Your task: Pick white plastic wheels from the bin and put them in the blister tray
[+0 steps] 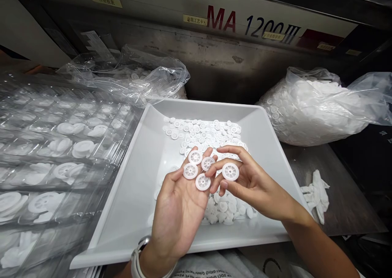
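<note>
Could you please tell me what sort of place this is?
Probably a factory work area: a large machine marked MA 1200 III stands behind, a bin holds many white wheel-like parts, and a clear bag bulges with more.

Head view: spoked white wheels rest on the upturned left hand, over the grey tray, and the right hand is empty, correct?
Not quite: the head view shows the right hand holding one spoked wheel. White wheels do rest on the upturned left hand, over the grey tray.
</note>
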`<state>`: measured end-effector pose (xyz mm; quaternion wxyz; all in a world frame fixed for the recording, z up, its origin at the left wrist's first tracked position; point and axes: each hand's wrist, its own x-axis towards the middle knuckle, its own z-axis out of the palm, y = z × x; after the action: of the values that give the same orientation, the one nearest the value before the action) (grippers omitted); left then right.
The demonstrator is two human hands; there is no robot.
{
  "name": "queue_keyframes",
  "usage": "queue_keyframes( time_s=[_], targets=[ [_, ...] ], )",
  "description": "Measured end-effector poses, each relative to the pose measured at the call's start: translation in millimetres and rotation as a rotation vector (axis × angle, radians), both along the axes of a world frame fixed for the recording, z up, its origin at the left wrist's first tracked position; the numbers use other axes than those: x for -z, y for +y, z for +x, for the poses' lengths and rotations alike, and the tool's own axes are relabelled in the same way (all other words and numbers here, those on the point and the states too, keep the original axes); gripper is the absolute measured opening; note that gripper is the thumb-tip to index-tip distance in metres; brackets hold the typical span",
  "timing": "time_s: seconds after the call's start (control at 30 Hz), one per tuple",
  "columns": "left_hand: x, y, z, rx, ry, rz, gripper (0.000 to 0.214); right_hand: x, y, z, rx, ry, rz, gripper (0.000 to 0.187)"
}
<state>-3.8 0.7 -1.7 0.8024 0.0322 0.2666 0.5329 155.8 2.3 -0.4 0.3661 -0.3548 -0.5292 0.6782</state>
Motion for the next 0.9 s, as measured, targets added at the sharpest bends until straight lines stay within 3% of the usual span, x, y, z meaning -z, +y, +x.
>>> queue_keyframes(
  time_s=[0.17, 0.27, 0.33, 0.43, 0.53, 0.6, 0.67, 0.73, 0.77, 0.9],
  targets=[
    [-0.7, 1.0, 0.2, -0.002, 0.032, -0.018, 0.05, -3.6, -2.3, -0.6, 0.023, -0.196, 0.131, 0.031],
    [-2.4, 2.2, -0.3, -0.025, 0.079, -0.063, 0.052, -6.0, -1.2, 1.2, 0.059, -0.504, 0.423, 0.02],
    [-3.3, 3.2, -0.2, -0.042, 0.12, -0.085, 0.054, -8.6, 8.1, 10.4, 0.157, -0.668, 0.599, 0.02],
    [-3.6, 4.5, 1.0, -0.05, 0.162, -0.086, 0.054, -23.4, 39.8, 46.6, 0.494, -0.838, 0.734, 0.023],
    [-3.2, 4.3, 1.2, -0.038, 0.156, -0.054, 0.053, -53.5, 73.4, 98.7, 0.924, -1.005, 0.85, 0.029],
    [-3.0, 3.5, 0.3, -0.041, 0.14, -0.032, 0.052, -70.6, 80.6, 124.4, 1.129, -1.106, 0.862, 0.044],
    [-2.9, 2.6, -0.5, -0.059, 0.129, -0.019, 0.053, -75.8, 71.2, 130.6, 1.251, -1.15, 0.882, 0.051],
    [-3.1, 1.6, -0.4, -0.074, 0.113, -0.015, 0.053, -67.2, 48.9, 115.5, 1.283, -1.125, 0.964, 0.044],
    [-3.1, 1.0, 0.0, -0.075, 0.101, -0.014, 0.053, -59.0, 35.3, 101.8, 1.227, -1.057, 0.959, 0.041],
    [-1.8, -1.1, 1.7, -0.071, 0.05, -0.007, 0.05, -17.5, -12.5, 32.0, 0.93, -0.558, 0.612, 0.036]
  ],
)
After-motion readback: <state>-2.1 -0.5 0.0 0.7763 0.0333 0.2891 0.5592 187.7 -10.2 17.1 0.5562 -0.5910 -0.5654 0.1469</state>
